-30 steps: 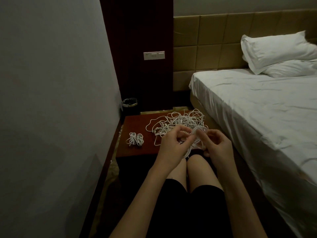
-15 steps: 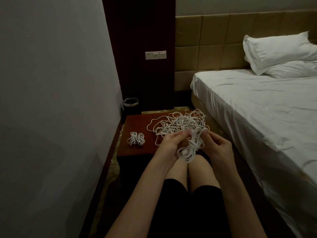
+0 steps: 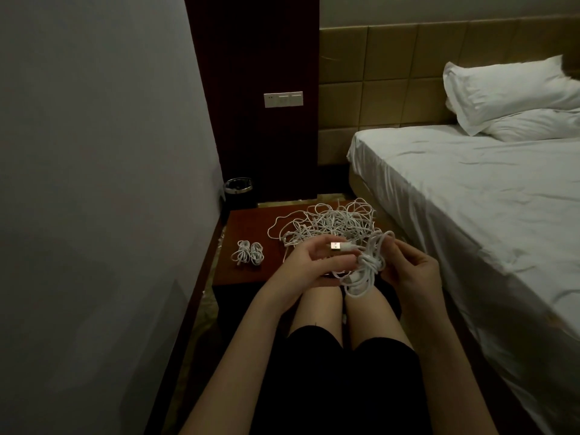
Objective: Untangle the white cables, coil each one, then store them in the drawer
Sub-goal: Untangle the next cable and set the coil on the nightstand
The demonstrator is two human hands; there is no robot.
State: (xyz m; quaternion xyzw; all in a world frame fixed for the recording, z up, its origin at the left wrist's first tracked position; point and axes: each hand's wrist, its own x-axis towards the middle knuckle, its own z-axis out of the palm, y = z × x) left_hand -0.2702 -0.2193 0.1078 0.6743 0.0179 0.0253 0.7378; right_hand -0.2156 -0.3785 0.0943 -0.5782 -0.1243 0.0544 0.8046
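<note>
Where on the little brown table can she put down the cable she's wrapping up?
On the nightstand, the bare patches are the near strip in front of the two coiled cables, and the far left corner beside the bin. The right half is crowded by the tangled pile.

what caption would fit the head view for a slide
Both hands, left hand and right hand, wrap a coiled white cable above the nightstand, the tangled cables behind it.

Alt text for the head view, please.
Both hands, left hand and right hand, hold a half-wound white cable over the knees; behind it, a tangled cable pile and two finished coils lie on a nightstand.
</note>
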